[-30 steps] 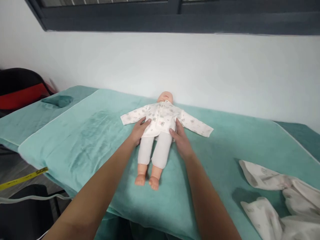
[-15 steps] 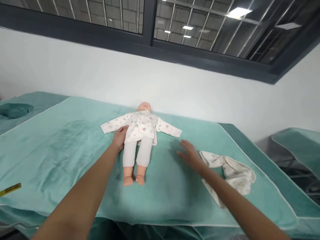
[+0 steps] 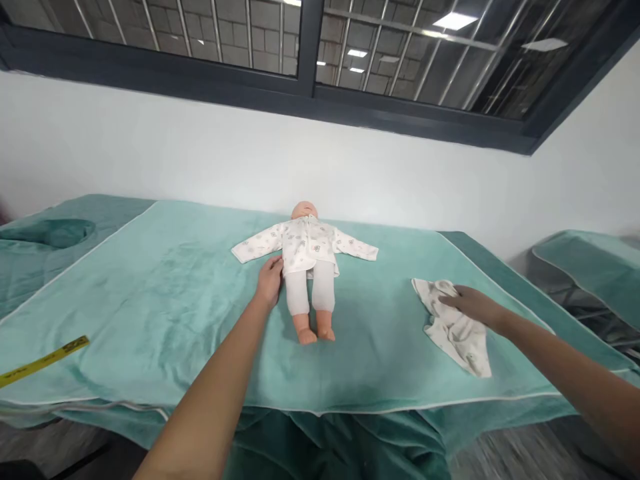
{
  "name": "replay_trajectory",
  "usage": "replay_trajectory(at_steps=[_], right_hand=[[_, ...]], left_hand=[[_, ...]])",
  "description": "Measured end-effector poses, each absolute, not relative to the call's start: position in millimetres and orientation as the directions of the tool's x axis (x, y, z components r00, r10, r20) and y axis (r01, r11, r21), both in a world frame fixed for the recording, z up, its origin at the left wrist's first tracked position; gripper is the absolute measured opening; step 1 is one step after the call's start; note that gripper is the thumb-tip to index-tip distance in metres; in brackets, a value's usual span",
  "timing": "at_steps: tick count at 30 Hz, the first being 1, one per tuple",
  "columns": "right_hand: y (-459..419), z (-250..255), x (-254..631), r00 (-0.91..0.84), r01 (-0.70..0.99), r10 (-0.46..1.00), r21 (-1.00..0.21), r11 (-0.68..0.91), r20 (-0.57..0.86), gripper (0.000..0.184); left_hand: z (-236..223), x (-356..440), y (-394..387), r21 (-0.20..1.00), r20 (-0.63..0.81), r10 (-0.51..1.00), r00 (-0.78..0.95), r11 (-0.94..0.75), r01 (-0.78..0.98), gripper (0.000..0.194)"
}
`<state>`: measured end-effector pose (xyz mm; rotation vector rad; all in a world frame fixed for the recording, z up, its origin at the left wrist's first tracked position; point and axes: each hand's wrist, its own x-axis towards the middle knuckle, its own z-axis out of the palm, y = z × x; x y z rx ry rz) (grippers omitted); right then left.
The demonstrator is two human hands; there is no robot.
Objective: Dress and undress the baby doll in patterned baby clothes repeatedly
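A baby doll (image 3: 324, 327) lies on its back, its bare feet toward me, in a white printed long-sleeved shirt (image 3: 305, 243) and white leg coverings (image 3: 299, 293). Its sleeves spread out to both sides. My left hand (image 3: 270, 281) is at the left edge of the shirt near the hem, fingers bent and pinched against the cloth; the fingertips are partly hidden. To the right, my right hand (image 3: 467, 303) grips a crumpled pair of white printed baby pants (image 3: 457, 337) by its upper part. The pants hang loosely over the bed cover, away from the doll.
A green velvety cover (image 3: 165, 293) with pale piping spreads over the bed. At the left lies a yellow strip with dark markings (image 3: 45, 362). Behind stand a white wall (image 3: 215, 153) and a dark window frame (image 3: 307, 50). Another green-covered surface (image 3: 590, 263) is at the right.
My right hand has moved right from above the bed and taken hold of the pants, which are now bunched up. My left hand stays by the shirt. The camera view has shifted.
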<state>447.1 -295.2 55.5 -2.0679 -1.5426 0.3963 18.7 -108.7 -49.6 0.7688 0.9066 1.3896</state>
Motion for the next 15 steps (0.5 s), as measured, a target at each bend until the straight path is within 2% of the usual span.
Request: replay_trajectory(at_steps=[2, 3, 4, 6, 8, 11, 13, 15], right_hand=[[-269, 72, 403, 0.209, 0.694, 0.973, -0.687, -0.217, -0.096, 0.029], [-256, 83, 381, 0.149, 0.544, 0.975, -0.809, -0.221, -0.166, 0.033], [-243, 95, 358, 0.104, 0.400, 0.978, -0.892, -0.209, -0.182, 0.036], [-222, 118, 313, 0.038, 0.204, 0.997, -0.976, -0.078, -0.072, 0.038], [-206, 137, 271, -0.055, 0.044, 0.998, -0.998, 0.036, 0.034, 0.035], [-191, 148, 219, -0.173, -0.104, 0.973, -0.985, 0.134, 0.151, 0.032], [-183, 142, 196, -0.199, -0.151, 0.962, -0.976, 0.160, 0.188, 0.033], [-176, 124, 185, -0.178, -0.125, 0.970, -0.981, 0.147, 0.168, 0.033]], left_hand=[[-48, 14, -119, 0.866, -0.090, 0.996, 0.007, 0.082, -0.493, 0.035], [-47, 11, -124, 0.859, -0.095, 0.995, 0.024, 0.094, -0.503, 0.035], [-46, 9, -129, 0.852, -0.098, 0.994, 0.039, 0.105, -0.514, 0.034], [-44, 4, -139, 0.834, -0.102, 0.992, 0.069, 0.123, -0.538, 0.032], [-43, 0, -148, 0.812, -0.104, 0.990, 0.095, 0.140, -0.566, 0.030], [-41, -7, -159, 0.779, -0.105, 0.990, 0.099, 0.143, -0.610, 0.028], [-40, -12, -165, 0.745, -0.105, 0.990, 0.093, 0.140, -0.652, 0.028], [-39, -18, -170, 0.680, -0.095, 0.988, 0.122, 0.154, -0.717, 0.031]])
